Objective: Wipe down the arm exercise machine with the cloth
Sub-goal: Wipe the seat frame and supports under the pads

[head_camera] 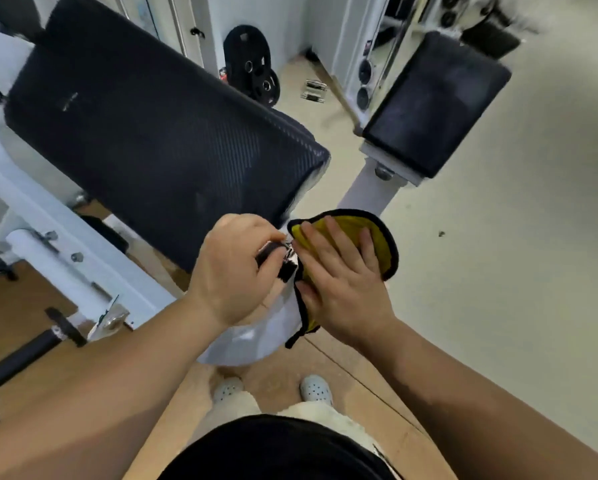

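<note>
The yellow, black-edged cloth (348, 230) is lying against the white frame (256, 337) of the arm exercise machine, just below the near corner of the big black arm pad (152, 133). The right hand (339, 282) is pressing it flat there, fingers straight and spread across the fabric. Right beside it, also under that corner of the pad, the left hand (231, 268) is curling its fingers round a small black-and-chrome knob (280, 258), seemingly steadying the part. Beyond the pad's far right end a smaller black seat pad (436, 105) is standing on its white post, and behind the pad some weight plates (249, 64) are leaning by the wall.

The wiping looks to be under way on this one stretch of frame. Nothing is showing which surfaces are already clean, so the arm pad, seat and remaining frame probably all need passes.
</note>
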